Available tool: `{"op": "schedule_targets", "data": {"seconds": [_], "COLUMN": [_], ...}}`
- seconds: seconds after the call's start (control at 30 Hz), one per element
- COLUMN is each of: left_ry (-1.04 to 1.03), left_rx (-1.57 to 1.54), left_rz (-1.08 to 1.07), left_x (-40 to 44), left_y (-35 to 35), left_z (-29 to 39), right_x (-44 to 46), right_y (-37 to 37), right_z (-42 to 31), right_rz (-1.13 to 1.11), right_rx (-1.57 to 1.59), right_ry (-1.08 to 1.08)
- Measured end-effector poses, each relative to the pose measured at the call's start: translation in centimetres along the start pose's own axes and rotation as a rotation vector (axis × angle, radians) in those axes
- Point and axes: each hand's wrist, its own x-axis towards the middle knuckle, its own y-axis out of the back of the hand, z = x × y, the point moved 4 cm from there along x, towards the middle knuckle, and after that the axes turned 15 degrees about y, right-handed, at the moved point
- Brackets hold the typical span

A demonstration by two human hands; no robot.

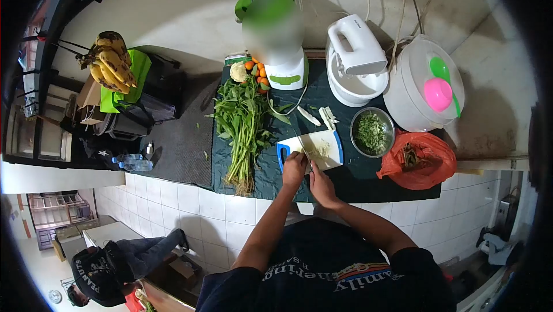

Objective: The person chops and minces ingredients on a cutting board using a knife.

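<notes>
A white cutting board (329,142) with a blue rim lies on the dark green table cover. My right hand (322,186) is closed round the handle of a knife (303,147), whose blade points away over the board. Curled fingers of my left hand (295,167) press down near the board's left side, close to the blade; whatever they hold is hidden. Small pale green bits are scattered on the board. Just behind it lie white-green vegetable pieces (328,117). A steel bowl (372,153) of chopped greens stands right of the board.
Leafy greens (241,133), cauliflower (238,72) and orange fruits (262,81) lie left. Behind stand a blender (286,73), a stand mixer (358,53) and a white tub (409,81). An orange plastic bag (423,171) sits right. Another person (106,271) is at lower left.
</notes>
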Motion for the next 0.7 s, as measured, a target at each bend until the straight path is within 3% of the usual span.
{"op": "schedule_targets", "data": {"seconds": [0.13,0.27,0.33,0.7], "left_ry": [-0.05,-0.077,-0.071,-0.056], "left_rx": [0.064,0.058,0.074,0.001], "left_rz": [-0.035,-0.036,-0.039,-0.071], "left_x": [0.0,0.4,0.4,0.9], "left_y": [-0.1,-0.1,-0.2,-0.1], "left_z": [0.0,-0.8,-1.1,-1.2], "right_x": [1.9,2.1,0.5,-0.3], "right_y": [0.3,0.5,2.1,0.3], "right_z": [0.0,0.3,-0.8,-0.5], "right_rz": [0.16,0.177,0.04,0.048], "right_rx": [0.016,0.029,0.066,-0.018], "right_ry": [0.1,0.106,0.03,0.045]}}
